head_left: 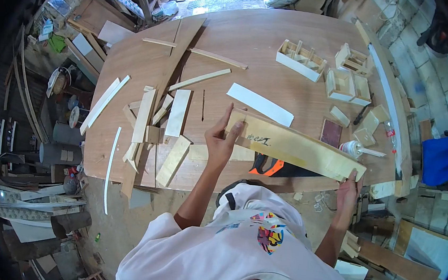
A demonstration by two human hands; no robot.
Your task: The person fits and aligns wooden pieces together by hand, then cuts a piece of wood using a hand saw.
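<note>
A long pale wooden board (298, 149) with handwriting on its face is held up between my two hands, above the table's front edge. My left hand (223, 134) grips its left end, thumb on the face. At the lower right end, my right hand (348, 189) is closed on the board's edge. Partly hidden beneath the board lies a handsaw (268, 166) with an orange and black handle. Just beyond the board, a white strip (260, 104) rests flat on the table. A white glue bottle (351, 147) lies near the board's right end.
The wooden table (244, 30) carries several loose wood pieces at left, including a white-faced block (178, 113) and a long plank (190, 41). Small divided wooden boxes (301, 61) stand at back right. A dark red block (330, 133) and a clear bottle (390, 134) lie at right.
</note>
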